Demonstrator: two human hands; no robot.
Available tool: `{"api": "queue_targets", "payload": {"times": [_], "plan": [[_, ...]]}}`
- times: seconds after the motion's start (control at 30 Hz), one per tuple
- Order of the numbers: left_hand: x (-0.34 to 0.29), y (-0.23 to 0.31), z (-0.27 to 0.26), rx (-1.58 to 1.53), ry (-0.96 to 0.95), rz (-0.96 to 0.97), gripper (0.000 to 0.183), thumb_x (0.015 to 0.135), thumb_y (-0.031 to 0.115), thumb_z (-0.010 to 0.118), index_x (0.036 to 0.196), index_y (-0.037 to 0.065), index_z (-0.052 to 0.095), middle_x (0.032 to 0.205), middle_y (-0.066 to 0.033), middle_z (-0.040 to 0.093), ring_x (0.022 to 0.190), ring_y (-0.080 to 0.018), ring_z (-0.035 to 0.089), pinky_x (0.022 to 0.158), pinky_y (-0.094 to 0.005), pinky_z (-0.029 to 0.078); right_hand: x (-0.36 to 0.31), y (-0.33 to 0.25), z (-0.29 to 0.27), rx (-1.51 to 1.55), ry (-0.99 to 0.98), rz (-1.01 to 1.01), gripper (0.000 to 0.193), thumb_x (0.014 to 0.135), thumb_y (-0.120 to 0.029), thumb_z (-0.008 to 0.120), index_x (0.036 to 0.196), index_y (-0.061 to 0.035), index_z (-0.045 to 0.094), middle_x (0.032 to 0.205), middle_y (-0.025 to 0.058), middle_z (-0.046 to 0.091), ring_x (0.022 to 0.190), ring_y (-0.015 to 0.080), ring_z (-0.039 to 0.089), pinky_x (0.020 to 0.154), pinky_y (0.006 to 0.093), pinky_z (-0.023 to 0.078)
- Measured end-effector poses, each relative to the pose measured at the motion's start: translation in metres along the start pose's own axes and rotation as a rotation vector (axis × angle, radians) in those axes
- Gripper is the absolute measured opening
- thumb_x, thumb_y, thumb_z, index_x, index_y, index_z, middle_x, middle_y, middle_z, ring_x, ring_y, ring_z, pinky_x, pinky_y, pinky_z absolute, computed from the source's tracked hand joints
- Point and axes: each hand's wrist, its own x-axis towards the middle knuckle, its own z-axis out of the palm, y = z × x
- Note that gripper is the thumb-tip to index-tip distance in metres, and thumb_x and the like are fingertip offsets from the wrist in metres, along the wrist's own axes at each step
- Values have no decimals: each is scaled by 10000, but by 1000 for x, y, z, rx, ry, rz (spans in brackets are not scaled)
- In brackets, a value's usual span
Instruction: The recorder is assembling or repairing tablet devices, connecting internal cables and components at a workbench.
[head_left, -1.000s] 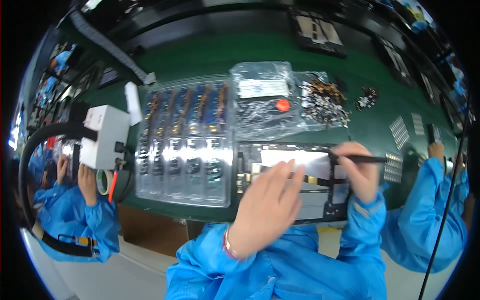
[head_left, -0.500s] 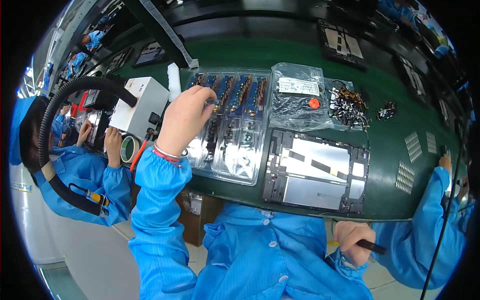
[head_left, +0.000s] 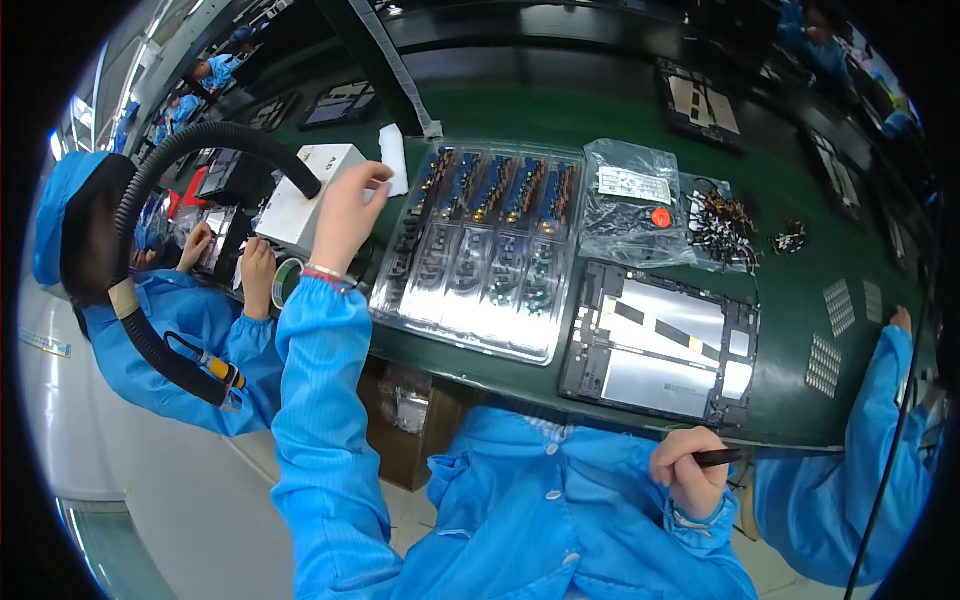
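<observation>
My left hand [head_left: 345, 220] is raised beside the white box, its curled fingertips close to a white roll [head_left: 393, 160]. Whatever those fingers may pinch is hidden or too small to name. To the right of it lies a clear plastic tray [head_left: 557, 300] with rows of small circuit boards and dark parts. My right hand [head_left: 692, 468] is closed around a black stick-like tool [head_left: 718, 457], just off the table's front edge. In front of that hand an opened tablet-like device [head_left: 660, 345] lies flat, showing silver plates and black strips.
A white box [head_left: 310, 195] with a black corrugated hose [head_left: 125, 240] stands at the left, by a tape roll [head_left: 286, 282]. Clear bags [head_left: 630, 225], a heap of small flex cables [head_left: 722, 225] and metal-piece strips [head_left: 825, 365] lie rightward. Co-workers sit on both sides.
My left hand has moved left, away from above the tray to beside the white box and roll. My right hand still holds the black tool, now turned more level. The view has shifted slightly.
</observation>
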Motion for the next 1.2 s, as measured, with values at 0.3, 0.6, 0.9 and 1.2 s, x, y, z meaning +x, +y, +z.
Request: {"api": "queue_targets", "payload": {"times": [0.3,0.6,0.9,1.2], "plan": [[39,1,33,424,-416,112,98,765,140,626,862,138,629,907,-41,586,889,-255,577,735,-356,487,-7,-1,4,-34,-2,35,154,801,37,440,833,52,590,640,86,540,538,101,465,483,222,334],[34,-1,43,526,-334,197,175,766,90,596,931,82,537,860,-87,605,847,-289,594,707,-389,478,-7,-2,4,-34,23,97,153,818,28,435,840,46,586,660,76,544,550,90,460,496,214,331],[39,-11,41,450,-345,230,132,763,89,572,893,69,556,834,-102,603,817,-292,595,699,-395,467,-4,2,4,8,-33,121,150,826,17,443,848,48,588,671,75,548,566,90,463,506,217,334],[24,2,23,251,-136,114,84,713,103,563,776,83,614,785,-130,614,765,-322,595,687,-418,485,-1,14,7,56,6,140,138,845,-73,506,806,52,552,646,86,531,501,108,468,459,216,351]]}}
